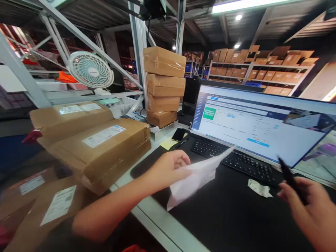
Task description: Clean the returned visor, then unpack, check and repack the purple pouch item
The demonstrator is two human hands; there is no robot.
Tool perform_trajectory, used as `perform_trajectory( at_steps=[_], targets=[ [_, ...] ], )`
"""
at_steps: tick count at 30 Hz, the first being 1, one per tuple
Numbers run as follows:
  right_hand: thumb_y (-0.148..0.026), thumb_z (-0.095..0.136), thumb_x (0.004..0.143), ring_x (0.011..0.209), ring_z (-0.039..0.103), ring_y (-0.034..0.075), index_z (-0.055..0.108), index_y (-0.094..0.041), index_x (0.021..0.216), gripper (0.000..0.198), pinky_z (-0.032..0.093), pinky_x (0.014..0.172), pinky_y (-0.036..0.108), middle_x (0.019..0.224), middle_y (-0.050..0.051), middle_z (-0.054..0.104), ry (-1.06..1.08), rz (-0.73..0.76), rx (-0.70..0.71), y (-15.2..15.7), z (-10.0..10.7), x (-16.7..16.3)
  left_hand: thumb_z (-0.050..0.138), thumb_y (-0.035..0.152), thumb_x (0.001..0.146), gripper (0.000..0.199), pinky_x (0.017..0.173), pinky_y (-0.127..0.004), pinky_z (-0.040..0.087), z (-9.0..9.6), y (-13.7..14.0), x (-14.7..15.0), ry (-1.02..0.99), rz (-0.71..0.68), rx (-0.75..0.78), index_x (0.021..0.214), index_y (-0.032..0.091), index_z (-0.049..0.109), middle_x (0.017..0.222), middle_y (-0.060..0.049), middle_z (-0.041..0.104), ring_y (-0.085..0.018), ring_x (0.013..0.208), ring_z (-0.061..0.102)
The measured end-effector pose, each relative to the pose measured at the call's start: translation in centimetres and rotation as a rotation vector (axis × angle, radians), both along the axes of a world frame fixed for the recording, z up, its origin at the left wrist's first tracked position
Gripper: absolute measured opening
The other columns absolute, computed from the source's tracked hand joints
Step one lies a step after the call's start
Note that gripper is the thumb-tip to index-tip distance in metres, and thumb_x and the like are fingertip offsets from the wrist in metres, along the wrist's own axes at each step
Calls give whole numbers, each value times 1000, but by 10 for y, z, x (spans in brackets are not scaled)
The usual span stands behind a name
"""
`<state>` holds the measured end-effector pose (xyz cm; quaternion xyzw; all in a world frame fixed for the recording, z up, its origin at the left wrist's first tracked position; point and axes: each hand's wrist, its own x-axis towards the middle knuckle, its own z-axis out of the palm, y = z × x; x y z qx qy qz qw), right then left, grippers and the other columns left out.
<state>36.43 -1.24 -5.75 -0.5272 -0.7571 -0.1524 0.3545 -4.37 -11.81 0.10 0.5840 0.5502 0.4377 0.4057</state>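
My left hand [174, 168] is closed on the near-left edge of a thin white sheet of paper [198, 178], which is tilted above the black desk mat [210, 217]. At the right, my right hand [307, 203] grips a black pen [290, 175], its tip pointing up and to the left. A black keyboard [231, 157] lies beyond the paper, partly covered by its far corner. On the mat near my right hand is a small crumpled piece of white paper [259, 188]. Behind the keyboard stands a lit computer monitor [236, 119].
Labelled cardboard boxes [115, 147] are piled at the left, by the desk edge. A stack of smaller boxes [165, 85] rises behind the desk. A phone [179, 134] and yellow notes [168, 142] lie left of the keyboard. A fan [90, 69] stands behind the boxes.
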Motion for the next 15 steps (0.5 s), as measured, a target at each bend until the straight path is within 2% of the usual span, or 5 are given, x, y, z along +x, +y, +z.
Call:
perform_trajectory(
  at_steps=[3, 5, 8, 10, 15],
  targets=[
    [-25, 50, 103, 71, 70, 18, 61, -22, 124, 24, 48, 61, 28, 96, 5, 75, -250, 299, 266, -39, 8, -45, 72, 25, 73, 16, 59, -22, 41, -12, 9, 22, -131, -18, -54, 81, 16, 62, 70, 1, 62, -11, 63, 56],
    [-7, 45, 100, 80, 68, 16, 57, -21, 136, 40, 46, 74, 29, 107, 5, 74, -358, 449, 326, -56, 8, -65, 69, 26, 77, 11, 60, -23, 42, -22, 8, 30, -79, 58, 9, 79, 15, 66, 73, -1, 65, -12, 65, 57],
    [0, 43, 98, 80, 63, 15, 56, -15, 140, 46, 41, 75, 31, 109, 7, 73, -399, 517, 326, -64, 9, -81, 63, 26, 89, 15, 66, -25, 43, -27, -4, 32, 215, 146, 311, 79, 18, 71, 77, -2, 66, -13, 72, 59],
    [-2, 47, 99, 80, 61, 16, 58, -14, 137, 42, 38, 72, 32, 106, 8, 73, -408, 538, 356, -64, 13, -88, 58, 23, 95, 18, 67, -24, 42, -23, -16, 29, 440, 129, 518, 86, 21, 73, 77, 0, 63, -12, 73, 58],
    [-4, 47, 98, 69, 53, 17, 58, -13, 137, 42, 34, 63, 34, 99, 8, 72, -479, 605, 434, -47, 22, -108, 57, 14, 97, 14, 62, -23, 39, -13, -36, 21, 704, 2, 725, 102, 20, 69, 77, 0, 59, -11, 68, 54]
  ],
)
